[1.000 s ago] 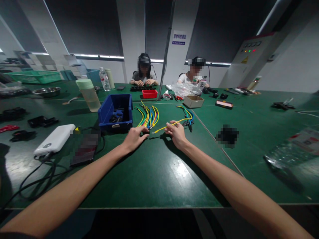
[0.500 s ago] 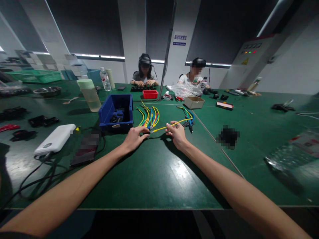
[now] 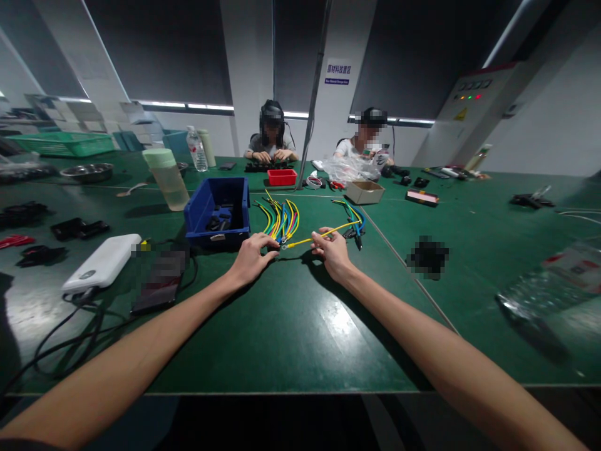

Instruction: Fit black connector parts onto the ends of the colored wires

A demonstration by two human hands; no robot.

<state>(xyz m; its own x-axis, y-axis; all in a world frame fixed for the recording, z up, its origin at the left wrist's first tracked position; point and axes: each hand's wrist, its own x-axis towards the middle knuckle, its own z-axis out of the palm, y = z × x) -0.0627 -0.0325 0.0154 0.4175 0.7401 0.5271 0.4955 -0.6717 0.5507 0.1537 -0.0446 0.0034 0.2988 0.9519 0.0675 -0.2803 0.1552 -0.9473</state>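
Two bare forearms are extended over the green desk point(image 3: 291, 338). The yellow wire point(image 3: 323, 235) is pinched between thumb and forefinger of the right hand point(image 3: 332, 252), and its free metal-tipped end is seen just left of those fingers, raised slightly off the desk. The left hand point(image 3: 252, 256) is laid flat with its fingers loosely curled, the fingertips resting at the near end of the bundle of coloured wires point(image 3: 280, 220); whether anything is held there cannot be told. The yellow wire's tip lies between the two hands, close to the left fingertips.

The step in hand is judged to be the bringing of a single wire alongside the bundle. A steady sideways approach and alignment of the terminal ends would be called for next.

Just beyond the left fingers a blue bin point(image 3: 216, 214) of dark parts is seen; beyond the right fingers, a second small group of wires point(image 3: 351, 216). Farther off, two seated persons are occupied at the desk's far edge.
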